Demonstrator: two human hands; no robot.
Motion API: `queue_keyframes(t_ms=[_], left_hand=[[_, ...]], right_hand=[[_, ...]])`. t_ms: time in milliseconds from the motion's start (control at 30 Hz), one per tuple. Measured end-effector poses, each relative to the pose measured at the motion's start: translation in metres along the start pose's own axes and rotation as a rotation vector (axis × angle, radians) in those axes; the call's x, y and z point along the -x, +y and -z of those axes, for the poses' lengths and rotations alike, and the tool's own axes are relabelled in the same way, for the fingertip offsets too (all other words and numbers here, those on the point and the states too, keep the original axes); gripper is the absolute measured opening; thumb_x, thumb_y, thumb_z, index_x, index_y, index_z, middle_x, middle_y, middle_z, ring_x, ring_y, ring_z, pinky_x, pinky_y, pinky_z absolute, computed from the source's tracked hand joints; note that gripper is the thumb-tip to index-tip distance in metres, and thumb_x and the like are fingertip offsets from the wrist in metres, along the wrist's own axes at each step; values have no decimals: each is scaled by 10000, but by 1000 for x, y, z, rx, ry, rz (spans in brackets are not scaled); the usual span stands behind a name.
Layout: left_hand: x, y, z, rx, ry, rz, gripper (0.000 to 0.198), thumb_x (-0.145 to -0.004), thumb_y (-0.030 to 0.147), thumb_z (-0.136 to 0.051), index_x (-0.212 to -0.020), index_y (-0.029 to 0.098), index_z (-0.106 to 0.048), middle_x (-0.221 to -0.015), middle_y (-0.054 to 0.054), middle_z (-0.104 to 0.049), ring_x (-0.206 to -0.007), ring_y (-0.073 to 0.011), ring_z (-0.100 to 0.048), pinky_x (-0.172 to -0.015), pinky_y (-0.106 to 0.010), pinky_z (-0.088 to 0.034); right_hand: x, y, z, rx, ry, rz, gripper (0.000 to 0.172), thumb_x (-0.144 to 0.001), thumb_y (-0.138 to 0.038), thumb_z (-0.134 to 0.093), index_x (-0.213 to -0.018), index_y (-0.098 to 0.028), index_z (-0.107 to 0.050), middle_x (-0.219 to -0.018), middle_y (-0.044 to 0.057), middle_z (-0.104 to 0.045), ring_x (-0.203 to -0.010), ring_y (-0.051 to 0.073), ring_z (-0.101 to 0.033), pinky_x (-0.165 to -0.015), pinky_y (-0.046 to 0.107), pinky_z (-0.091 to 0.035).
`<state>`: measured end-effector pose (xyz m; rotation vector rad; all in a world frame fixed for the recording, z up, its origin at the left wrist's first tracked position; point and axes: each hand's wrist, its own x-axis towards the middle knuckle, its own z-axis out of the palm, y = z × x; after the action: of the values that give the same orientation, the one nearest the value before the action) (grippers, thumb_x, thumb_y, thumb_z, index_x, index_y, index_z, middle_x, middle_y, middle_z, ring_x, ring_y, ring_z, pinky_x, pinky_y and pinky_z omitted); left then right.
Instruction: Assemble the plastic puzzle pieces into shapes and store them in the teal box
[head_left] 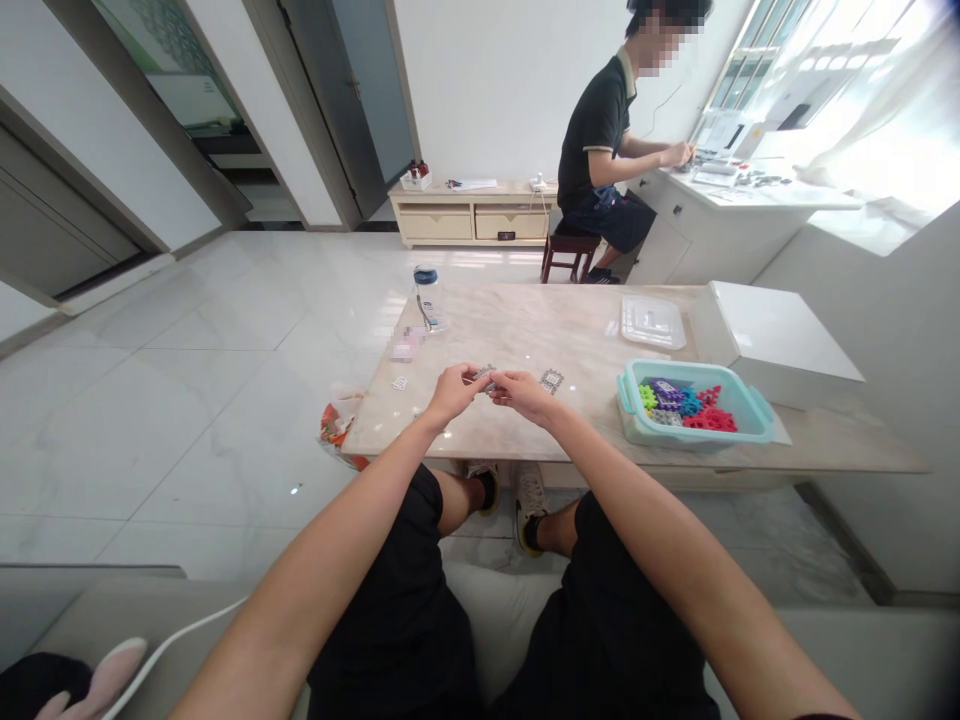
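Observation:
Above the marble-topped table (495, 325), my left hand (451, 394) and my right hand (522, 394) meet at the fingertips. Between them is a small grey plastic building piece (486, 374), which both hands pinch; the fingers hide much of it. Whether it is one piece or a few joined ones, I cannot tell. Just beyond my right hand lies a flat grey piece with toothed edges (553, 381). Off to the left of my left hand, a small white piece (399, 383) rests on the tabletop.
A turquoise bin (634, 425) of colourful building pieces stands right, before a white box (795, 330) and a clear plastic lid (652, 322). A blue-capped bottle (427, 298) stands at the back left. Across the room, a person (600, 130) sits working at a white desk.

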<state>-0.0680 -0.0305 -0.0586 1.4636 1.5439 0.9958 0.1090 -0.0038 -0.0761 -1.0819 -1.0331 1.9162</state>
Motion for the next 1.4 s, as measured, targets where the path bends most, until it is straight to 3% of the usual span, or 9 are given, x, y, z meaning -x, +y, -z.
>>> queue_keyframes(t_ms=[300, 600, 767, 933, 1033, 1167, 1300, 1400], left_hand=[[1, 5, 7, 285, -126, 220, 401, -844, 550, -800, -1018, 188, -814, -1207, -125, -801, -1049, -236, -714, -806, -309, -516], [-2, 5, 7, 527, -190, 305, 460, -777, 583, -899, -1007, 201, -786, -1231, -116, -788, -1029, -204, -703, -815, -284, -507], [4, 11, 6, 405, -240, 272, 540, -757, 628, -901, -1059, 198, -779, -1202, -121, -796, -1025, -214, -729, -836, -298, -522], [3, 8, 7, 261, -52, 277, 508, -732, 480, -929, -1072, 167, -721, -1058, -134, -818, -975, -237, -770, -847, -331, -554], [0, 2, 10, 248, 32, 287, 444, -748, 389, -912, -1061, 169, -685, -1012, -125, -817, -920, -226, -777, -823, -329, -559], [1, -3, 14, 222, 30, 290, 404, -737, 339, -912, -1028, 169, -690, -966, -110, -812, -875, -223, -775, -794, -323, -544], [2, -10, 17, 151, -66, 278, 420, -741, 381, -910, -1048, 174, -713, -934, -104, -816, -882, -243, -786, -791, -328, -539], [-1, -20, 25, -29, 1, 256, 318, -872, 465, -776, -1004, 180, -725, -969, -122, -820, -901, -261, -783, -750, -328, -537]], right_hand=[[-5, 0, 13, 80, 46, 43, 236, -920, -421, -824, -878, -191, -793, -974, 51, -778, -791, 129, -624, -709, 246, -496], [-6, -1, 13, -40, 13, 23, 257, -938, -458, -793, -914, -203, -769, -996, 46, -785, -779, 132, -620, -708, 251, -500], [-5, 1, 12, 70, 84, 6, 290, -952, -439, -780, -821, -185, -730, -847, 42, -736, -733, 131, -602, -689, 253, -501], [-1, 3, 11, 319, 72, 57, 313, -936, -456, -803, -790, -187, -737, -800, 52, -730, -737, 150, -628, -657, 257, -498], [4, 4, 11, 506, 29, 174, 303, -873, -458, -879, -973, -189, -784, -918, 74, -782, -775, 172, -664, -660, 269, -507], [9, 5, 11, 736, 36, 411, 667, -772, -384, -970, -1363, -222, -706, -1260, 105, -765, -881, 193, -709, -839, 336, -567], [8, 8, 9, 950, -4, 553, 547, -835, -355, -919, -1328, -200, -738, -1267, 120, -752, -1000, 240, -716, -988, 394, -543], [4, 13, 8, 1076, 7, 536, 506, -858, -364, -902, -1306, -183, -750, -1218, 116, -752, -1023, 255, -706, -1012, 398, -531]])
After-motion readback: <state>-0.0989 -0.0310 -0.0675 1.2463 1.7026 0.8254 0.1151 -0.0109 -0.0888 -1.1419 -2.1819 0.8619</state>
